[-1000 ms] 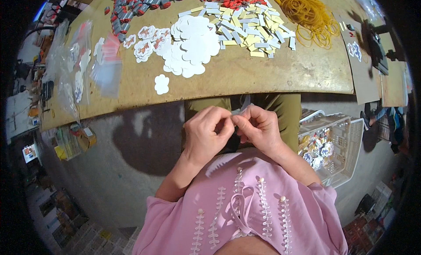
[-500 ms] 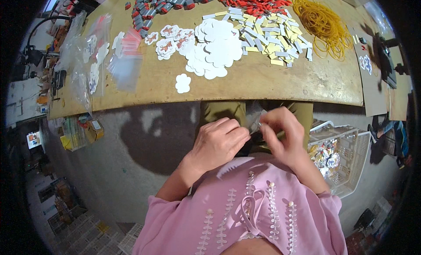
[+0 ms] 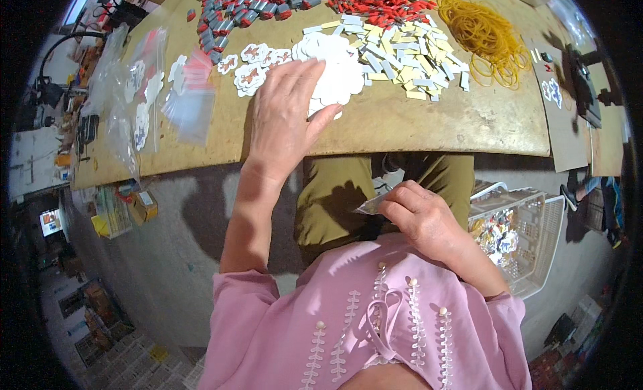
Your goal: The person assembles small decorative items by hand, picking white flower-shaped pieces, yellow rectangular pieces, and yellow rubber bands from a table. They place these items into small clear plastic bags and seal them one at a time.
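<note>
My left hand [image 3: 284, 112] is over the near edge of the table, fingers stretched and thumb apart, at the pile of white scalloped cutouts [image 3: 343, 72]. Whether its fingertips touch a piece cannot be seen. Just left of it lie printed cutouts [image 3: 249, 78] with a brown figure. Above my lap, my right hand [image 3: 418, 216] is closed around a small clear plastic bag [image 3: 372, 205], whose corner sticks out to the left; its contents are not clear.
Across the table [image 3: 429, 132] lie grey-and-red parts [image 3: 244, 8], red pieces [image 3: 375, 3], yellow and grey strips [image 3: 408, 58], yellow rubber bands [image 3: 479, 35] and clear zip bags [image 3: 191, 108]. A white crate [image 3: 546, 236] with filled packets stands at right on the floor.
My left hand has moved away from the right one, up and forward to the white cutouts on the table. The right hand stays near my lap with the bag.
</note>
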Tool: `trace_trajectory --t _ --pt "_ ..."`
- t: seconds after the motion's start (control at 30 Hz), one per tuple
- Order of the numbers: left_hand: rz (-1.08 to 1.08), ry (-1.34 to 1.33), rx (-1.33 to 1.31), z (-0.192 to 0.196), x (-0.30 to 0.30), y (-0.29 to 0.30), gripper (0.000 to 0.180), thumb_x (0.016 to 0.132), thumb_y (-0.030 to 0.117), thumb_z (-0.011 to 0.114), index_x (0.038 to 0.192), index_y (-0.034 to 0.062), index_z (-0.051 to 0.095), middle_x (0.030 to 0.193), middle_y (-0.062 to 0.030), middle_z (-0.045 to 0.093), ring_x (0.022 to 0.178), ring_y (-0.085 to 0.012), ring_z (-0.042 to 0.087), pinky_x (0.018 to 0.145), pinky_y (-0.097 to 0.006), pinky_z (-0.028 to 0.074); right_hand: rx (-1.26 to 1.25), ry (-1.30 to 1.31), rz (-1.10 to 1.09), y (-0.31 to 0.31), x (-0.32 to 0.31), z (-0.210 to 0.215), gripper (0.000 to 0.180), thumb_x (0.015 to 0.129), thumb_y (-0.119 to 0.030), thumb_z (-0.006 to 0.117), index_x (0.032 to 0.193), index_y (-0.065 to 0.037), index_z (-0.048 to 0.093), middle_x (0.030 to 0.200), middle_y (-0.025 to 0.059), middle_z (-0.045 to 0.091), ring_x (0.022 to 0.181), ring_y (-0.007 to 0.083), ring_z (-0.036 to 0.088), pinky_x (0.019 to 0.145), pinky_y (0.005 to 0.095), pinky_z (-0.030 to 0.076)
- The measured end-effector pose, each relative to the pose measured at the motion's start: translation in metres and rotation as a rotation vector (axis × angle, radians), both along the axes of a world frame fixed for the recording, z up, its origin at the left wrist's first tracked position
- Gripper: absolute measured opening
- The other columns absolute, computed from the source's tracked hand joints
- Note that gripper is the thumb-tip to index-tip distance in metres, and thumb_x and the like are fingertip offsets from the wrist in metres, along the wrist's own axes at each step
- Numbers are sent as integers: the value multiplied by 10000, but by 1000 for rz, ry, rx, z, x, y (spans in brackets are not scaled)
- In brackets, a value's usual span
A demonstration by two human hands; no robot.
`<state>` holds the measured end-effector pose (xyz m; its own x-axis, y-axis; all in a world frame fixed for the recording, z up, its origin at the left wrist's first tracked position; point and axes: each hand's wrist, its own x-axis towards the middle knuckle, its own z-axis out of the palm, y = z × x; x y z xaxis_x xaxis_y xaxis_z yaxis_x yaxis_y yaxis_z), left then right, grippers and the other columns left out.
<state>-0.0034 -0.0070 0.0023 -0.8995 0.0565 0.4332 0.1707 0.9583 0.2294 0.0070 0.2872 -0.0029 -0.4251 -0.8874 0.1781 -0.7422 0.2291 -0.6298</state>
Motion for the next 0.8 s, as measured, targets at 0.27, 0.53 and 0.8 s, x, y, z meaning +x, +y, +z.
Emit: trace_trajectory --t 0.27,0.53,0.8 --pt "-71 -92 148 1 16 18 459 799 186 904 1205 38 749 1230 -113 721 1128 -316 676 972 -436 558 -27 -12 -105 11 1 -13 231 803 -39 681 1032 -16 698 1026 117 682 960 315 679 813 417 587" --pt "-118 -174 130 8 27 21 481 724 187 947 1141 48 753 1239 -109 705 1128 -321 672 959 -435 557 -42 73 -72 2 3 -16 227 802 -107 677 1020 -43 683 1006 86 635 978 274 654 862 398 571" --pt "-114 -202 152 8 41 30 415 726 165 936 1082 50 756 1225 -103 706 1118 -321 669 944 -433 556 -32 49 -87 5 8 -25 225 813 -101 674 1028 -40 684 1014 87 633 973 273 655 868 395 568"
